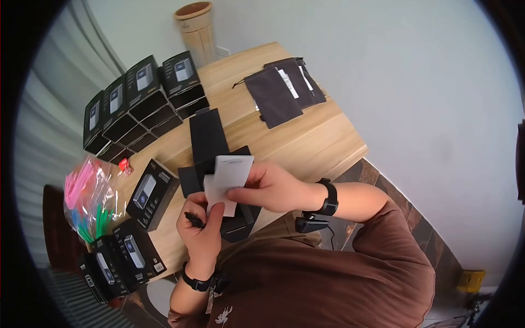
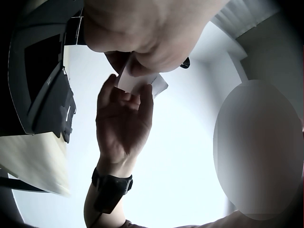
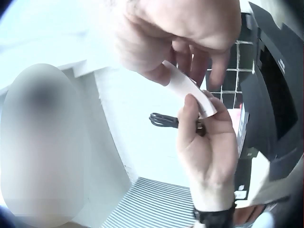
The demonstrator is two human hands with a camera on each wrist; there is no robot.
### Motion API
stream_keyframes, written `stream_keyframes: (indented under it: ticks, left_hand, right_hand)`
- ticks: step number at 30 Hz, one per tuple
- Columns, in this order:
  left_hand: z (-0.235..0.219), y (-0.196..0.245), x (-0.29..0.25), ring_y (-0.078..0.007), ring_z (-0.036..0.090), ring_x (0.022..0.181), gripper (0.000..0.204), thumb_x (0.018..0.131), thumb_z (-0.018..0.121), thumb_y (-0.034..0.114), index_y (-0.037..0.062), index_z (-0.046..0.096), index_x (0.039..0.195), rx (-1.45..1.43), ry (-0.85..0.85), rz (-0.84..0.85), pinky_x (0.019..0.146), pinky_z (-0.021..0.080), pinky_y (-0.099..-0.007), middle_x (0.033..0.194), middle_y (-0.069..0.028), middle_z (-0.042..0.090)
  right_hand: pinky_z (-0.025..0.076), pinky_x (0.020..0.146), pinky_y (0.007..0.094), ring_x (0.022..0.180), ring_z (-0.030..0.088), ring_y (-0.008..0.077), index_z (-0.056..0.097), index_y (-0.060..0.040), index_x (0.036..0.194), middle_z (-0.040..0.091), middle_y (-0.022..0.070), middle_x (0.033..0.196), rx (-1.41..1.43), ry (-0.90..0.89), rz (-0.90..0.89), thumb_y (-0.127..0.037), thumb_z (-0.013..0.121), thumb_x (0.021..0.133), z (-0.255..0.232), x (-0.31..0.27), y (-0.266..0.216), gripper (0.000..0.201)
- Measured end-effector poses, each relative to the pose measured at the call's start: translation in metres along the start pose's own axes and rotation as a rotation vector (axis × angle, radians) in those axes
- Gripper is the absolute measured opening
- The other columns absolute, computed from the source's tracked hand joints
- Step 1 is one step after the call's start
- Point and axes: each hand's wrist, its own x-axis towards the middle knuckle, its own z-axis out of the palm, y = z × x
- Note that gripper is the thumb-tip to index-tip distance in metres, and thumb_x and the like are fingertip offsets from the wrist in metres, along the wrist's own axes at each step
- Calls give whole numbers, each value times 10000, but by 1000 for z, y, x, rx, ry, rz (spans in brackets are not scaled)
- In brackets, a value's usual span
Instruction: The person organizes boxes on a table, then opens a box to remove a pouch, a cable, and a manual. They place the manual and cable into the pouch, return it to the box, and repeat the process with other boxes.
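In the head view my right hand (image 1: 273, 188) pinches a folded white paper leaflet (image 1: 234, 168) between thumb and fingers. My left hand (image 1: 199, 232) holds the leaflet's lower part with its thumb on top. A bundled black cable (image 1: 194, 220) is also gripped in the left hand; its loops stick out past the fingers in the right wrist view (image 3: 164, 120). In that view the leaflet (image 3: 183, 85) bends between both hands. Below the hands stands an opened black box (image 1: 238, 225), its long flap (image 1: 208, 135) spread away from me; the hands hide much of it.
Stacked black product boxes (image 1: 143, 90) stand at the table's far left. One box (image 1: 152, 194) lies beside the open one, with more boxes (image 1: 128, 254) at the near left. A clear bag (image 1: 95, 191) holds coloured ties. Dark drawstring pouches (image 1: 276, 98) lie on the far right of the table (image 1: 322, 136).
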Motion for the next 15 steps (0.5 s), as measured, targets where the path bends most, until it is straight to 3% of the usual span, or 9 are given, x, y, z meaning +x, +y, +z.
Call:
stream_keyframes:
  ticks: [2,3,4,6,8,10,12,15]
  left_hand:
    - [-3,-4,0,-137,594,927,385,880,736,-113,74,414,781,46,-71,-17,861,449,-263,1055,-95,658]
    - [0,-5,2,-136,589,901,371,893,722,-106,76,419,780,48,-74,-38,837,454,-265,1030,-87,645]
    - [4,-5,4,-135,585,874,359,906,707,-100,78,423,778,49,-76,-58,812,459,-267,1004,-79,633]
    - [7,-5,6,-136,556,803,325,949,663,-70,90,429,790,-36,-63,-132,731,450,-274,937,-61,585]
    - [3,-2,6,-139,510,716,290,1007,604,-23,110,431,816,-202,-37,-241,618,422,-283,852,-40,513]
    - [6,5,6,-145,468,657,221,1062,564,140,120,452,872,-330,-11,-365,572,376,-286,802,-27,476]
    - [0,6,7,-149,460,654,226,1075,556,238,126,458,905,-416,-25,-487,567,361,-287,814,-25,472]
    - [-5,1,8,-169,527,693,188,1078,491,242,116,463,942,-660,-71,-598,602,409,-304,878,-47,503]
  right_hand:
    - [554,872,279,1033,665,92,693,-32,1250,719,32,1101,-261,-11,-11,6,699,984,-6,-3,-4,269]
    - [543,796,257,927,654,61,722,-36,1185,716,16,990,-376,88,-111,-26,734,968,-11,0,0,217]
    - [541,776,255,897,654,60,722,-36,1178,713,11,957,-439,142,-71,-37,745,960,-19,3,-9,219]
    - [538,736,250,836,655,59,724,-36,1164,709,2,892,-568,243,14,-58,765,942,-48,22,-42,226]
    - [538,685,271,765,663,82,729,-19,1132,722,15,860,-764,399,-50,-81,782,920,-107,51,-37,227]
    - [551,707,310,765,682,133,726,-8,1131,741,46,888,-665,510,-129,-74,791,883,-167,75,-17,265]
    - [563,764,339,824,703,177,720,-6,1157,748,77,923,-1070,583,48,-74,809,833,-211,88,-12,343]
    - [564,814,352,887,715,226,699,-5,1212,746,108,955,-1028,605,42,-70,811,787,-241,101,10,445]
